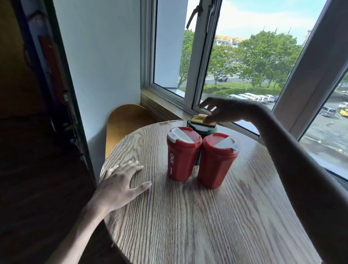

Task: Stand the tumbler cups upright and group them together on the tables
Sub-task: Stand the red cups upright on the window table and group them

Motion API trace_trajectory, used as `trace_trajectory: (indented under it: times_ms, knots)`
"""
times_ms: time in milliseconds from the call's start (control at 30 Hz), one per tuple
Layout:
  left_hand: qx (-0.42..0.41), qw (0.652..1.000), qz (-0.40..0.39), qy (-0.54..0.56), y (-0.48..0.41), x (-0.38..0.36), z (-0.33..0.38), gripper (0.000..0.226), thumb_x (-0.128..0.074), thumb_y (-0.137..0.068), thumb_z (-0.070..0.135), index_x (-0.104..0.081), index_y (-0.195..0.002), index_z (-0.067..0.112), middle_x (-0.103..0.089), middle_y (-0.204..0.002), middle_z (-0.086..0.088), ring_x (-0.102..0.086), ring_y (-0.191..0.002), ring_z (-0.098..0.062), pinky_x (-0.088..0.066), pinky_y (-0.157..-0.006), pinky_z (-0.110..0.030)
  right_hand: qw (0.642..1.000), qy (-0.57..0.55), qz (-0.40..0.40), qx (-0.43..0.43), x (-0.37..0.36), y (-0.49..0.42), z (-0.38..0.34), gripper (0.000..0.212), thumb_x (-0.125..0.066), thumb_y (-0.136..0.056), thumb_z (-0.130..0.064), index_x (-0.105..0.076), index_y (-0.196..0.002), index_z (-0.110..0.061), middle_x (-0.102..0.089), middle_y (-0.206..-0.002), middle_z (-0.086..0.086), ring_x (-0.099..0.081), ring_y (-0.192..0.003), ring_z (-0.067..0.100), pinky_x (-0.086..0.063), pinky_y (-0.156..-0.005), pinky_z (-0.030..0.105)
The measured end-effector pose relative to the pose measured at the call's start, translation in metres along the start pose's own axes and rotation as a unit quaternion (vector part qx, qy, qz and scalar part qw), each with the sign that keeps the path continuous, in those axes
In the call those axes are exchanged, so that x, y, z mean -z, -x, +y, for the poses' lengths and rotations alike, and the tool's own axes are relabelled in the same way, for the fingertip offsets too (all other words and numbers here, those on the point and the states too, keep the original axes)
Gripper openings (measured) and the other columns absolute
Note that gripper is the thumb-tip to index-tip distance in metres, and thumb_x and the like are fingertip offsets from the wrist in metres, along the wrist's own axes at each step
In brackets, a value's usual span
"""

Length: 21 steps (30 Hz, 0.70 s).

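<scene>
Round wooden table [205, 223] beside a white wall [97, 48] and a metal-framed window [198, 69] with a wooden sill [162, 106]; a curved chair back [125, 125] stands at its far left. Daylight enters through the glass, beyond which trees [268, 54] and parked cars [254, 97] are visible.

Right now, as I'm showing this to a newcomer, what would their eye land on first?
Two red tumblers stand upright side by side mid-way across the round wooden table. Just behind them stands a green tumbler with a yellow lid, and the right hand arches over it with a fingertip on the lid. The left hand lies flat near the table's left edge.
</scene>
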<state>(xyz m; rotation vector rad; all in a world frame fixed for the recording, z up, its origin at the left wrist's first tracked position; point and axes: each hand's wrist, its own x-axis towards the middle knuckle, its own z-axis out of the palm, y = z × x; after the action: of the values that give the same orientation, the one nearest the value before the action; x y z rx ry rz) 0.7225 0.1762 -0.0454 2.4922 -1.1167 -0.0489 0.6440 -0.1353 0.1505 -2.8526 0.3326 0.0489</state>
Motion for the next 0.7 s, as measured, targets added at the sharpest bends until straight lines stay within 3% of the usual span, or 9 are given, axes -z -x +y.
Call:
trace_trajectory:
  times_ms: [100,200,333,433,500,600,700]
  knots:
    - [-0.006,1.0,0.004,0.012,0.001,0.001,0.003,0.099,-0.015,-0.067,0.088,-0.034,-0.143,0.029,-0.026,-0.156,0.008,-0.022,-0.143,-0.007,-0.008,-0.116,-0.049,0.981,-0.017,0.184,0.054,-0.018,0.037,-0.006,0.035,-0.067,-0.085,-0.025,-0.057,-0.118,-0.021,-0.055,-0.121,0.007,-0.056,-0.107,0.022,-0.045,-0.085,0.032]
    - [-0.016,0.999,0.031,0.033,0.001,0.001,0.004,0.097,-0.019,-0.067,0.087,-0.038,-0.141,0.026,-0.03,-0.154,0.005,-0.028,-0.141,-0.011,-0.012,-0.116,-0.052,0.935,-0.018,0.347,0.076,-0.052,0.076,-0.018,0.021,-0.063,-0.081,-0.025,-0.063,-0.101,-0.019,-0.058,-0.101,0.004,-0.051,-0.089,0.017,-0.042,-0.079,0.032]
    - [-0.014,0.992,0.076,0.096,0.009,0.0,0.004,0.08,-0.04,-0.078,0.079,-0.05,-0.133,0.022,-0.046,-0.145,-0.005,-0.049,-0.129,-0.02,-0.041,-0.105,-0.048,0.898,-0.019,0.43,0.088,-0.098,0.129,-0.04,0.018,-0.054,-0.081,-0.033,-0.065,-0.089,-0.022,-0.061,-0.089,-0.003,-0.054,-0.087,0.015,-0.044,-0.08,0.037]
    - [-0.016,0.985,0.127,0.115,0.017,-0.003,0.004,0.072,-0.039,-0.079,0.076,-0.053,-0.128,0.026,-0.055,-0.137,-0.003,-0.06,-0.115,-0.016,-0.055,-0.089,-0.041,0.91,-0.045,0.4,0.096,-0.139,0.161,-0.052,0.012,-0.056,-0.082,-0.032,-0.065,-0.085,-0.024,-0.061,-0.083,-0.007,-0.053,-0.081,0.013,-0.045,-0.076,0.038]
    - [-0.016,0.978,0.143,0.149,0.022,-0.004,0.004,0.072,-0.038,-0.079,0.076,-0.055,-0.126,0.024,-0.058,-0.134,-0.003,-0.063,-0.11,-0.015,-0.056,-0.086,-0.04,0.933,-0.068,0.338,0.101,-0.165,0.179,-0.054,0.016,-0.057,-0.084,-0.036,-0.064,-0.093,-0.024,-0.06,-0.089,-0.01,-0.054,-0.086,0.012,-0.048,-0.077,0.037]
    - [-0.018,0.984,0.126,0.121,0.037,-0.008,0.007,0.069,-0.038,-0.08,0.074,-0.057,-0.124,0.025,-0.053,-0.139,0.001,-0.053,-0.124,-0.015,-0.046,-0.1,-0.048,0.98,-0.069,0.177,0.052,-0.195,0.2,-0.053,0.055,-0.044,-0.081,-0.062,-0.053,-0.125,-0.03,-0.054,-0.125,-0.012,-0.049,-0.118,0.009,-0.043,-0.097,0.03]
    - [-0.037,0.99,0.113,0.078,0.068,-0.018,0.016,0.067,-0.035,-0.08,0.074,-0.06,-0.123,0.029,-0.051,-0.141,0.007,-0.04,-0.135,-0.012,-0.022,-0.112,-0.056,0.997,-0.013,0.059,0.04,-0.217,0.215,-0.055,0.097,-0.014,-0.068,-0.09,-0.031,-0.144,-0.033,-0.028,-0.153,-0.011,-0.018,-0.143,0.009,-0.021,-0.116,0.032]
